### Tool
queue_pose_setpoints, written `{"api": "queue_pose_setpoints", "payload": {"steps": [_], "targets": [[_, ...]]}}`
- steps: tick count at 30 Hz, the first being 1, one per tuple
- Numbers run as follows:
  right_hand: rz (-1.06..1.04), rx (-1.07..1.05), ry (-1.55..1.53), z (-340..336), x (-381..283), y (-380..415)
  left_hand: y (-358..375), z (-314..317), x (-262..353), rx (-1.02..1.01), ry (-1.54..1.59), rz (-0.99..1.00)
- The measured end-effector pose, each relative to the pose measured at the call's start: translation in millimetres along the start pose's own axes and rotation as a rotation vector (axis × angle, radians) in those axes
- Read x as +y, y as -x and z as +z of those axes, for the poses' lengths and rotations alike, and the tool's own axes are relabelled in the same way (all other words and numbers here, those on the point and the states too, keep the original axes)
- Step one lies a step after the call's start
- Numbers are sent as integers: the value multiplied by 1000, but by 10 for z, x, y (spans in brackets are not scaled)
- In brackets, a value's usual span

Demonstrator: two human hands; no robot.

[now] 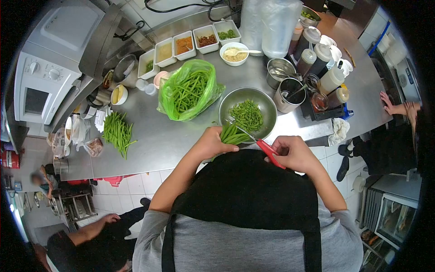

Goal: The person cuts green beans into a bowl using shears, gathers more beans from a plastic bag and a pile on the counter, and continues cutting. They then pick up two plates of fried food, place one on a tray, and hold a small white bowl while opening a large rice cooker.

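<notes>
My left hand (pixel 216 143) is closed around a bunch of green beans (pixel 232 134), their ends pointing over the near rim of a steel bowl (pixel 223 109). In my right hand (pixel 290 152) are red-handled scissors (pixel 268 151), their blades reaching across the beans. Cut green pieces (pixel 247 115) lie inside the bowl. Beyond my left hand stands a green plastic bag (pixel 168 100), open at the top and full of long green beans. Another loose pile of beans (pixel 118 135) rests on the steel counter to the left.
White tubs (pixel 163 53) of toppings line the back of the counter (pixel 154 140). A white bowl (pixel 234 53) with a spoon sits before them. Steel pots (pixel 289 97) and squeeze bottles (pixel 332 80) crowd the right. A co-worker's hand (pixel 386 102) touches the right edge; other people stand lower left.
</notes>
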State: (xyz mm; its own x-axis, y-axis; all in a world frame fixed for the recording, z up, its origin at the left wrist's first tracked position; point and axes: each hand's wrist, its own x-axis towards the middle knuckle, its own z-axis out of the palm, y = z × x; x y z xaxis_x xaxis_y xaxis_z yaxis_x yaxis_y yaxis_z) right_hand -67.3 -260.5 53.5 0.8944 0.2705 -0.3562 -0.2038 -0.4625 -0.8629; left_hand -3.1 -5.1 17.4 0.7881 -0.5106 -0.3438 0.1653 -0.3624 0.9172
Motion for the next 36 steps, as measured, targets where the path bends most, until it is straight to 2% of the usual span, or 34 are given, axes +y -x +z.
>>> {"api": "queue_pose_setpoints", "payload": {"steps": [2, 7, 10, 13, 16, 19, 22, 31, 36], "targets": [[31, -8, -39, 11, 28, -25, -9, -15, 32, -55, 23, -130], [82, -32, 12, -41, 176, -59, -54, -23, -62, -117, 6, -184], [95, -23, -19, -125, 155, 7, -67, -56, -62, -143, 10, -192], [12, 21, 35, -182, 99, 90, -67, -77, -25, -171, 73, -175], [-71, -20, 28, -169, 186, 71, -78, -79, -41, -218, 96, -183], [-29, -102, 111, -163, 159, 4, -92, -81, -32, -287, 69, -215], [-81, -95, 103, -109, 218, -127, -115, -79, -28, -350, 54, -253], [32, -118, -61, -115, 229, -194, -218, -106, -104, -450, 62, -289], [54, -87, 22, -200, 363, -155, -244, -131, -48, -454, 47, -323]]}}
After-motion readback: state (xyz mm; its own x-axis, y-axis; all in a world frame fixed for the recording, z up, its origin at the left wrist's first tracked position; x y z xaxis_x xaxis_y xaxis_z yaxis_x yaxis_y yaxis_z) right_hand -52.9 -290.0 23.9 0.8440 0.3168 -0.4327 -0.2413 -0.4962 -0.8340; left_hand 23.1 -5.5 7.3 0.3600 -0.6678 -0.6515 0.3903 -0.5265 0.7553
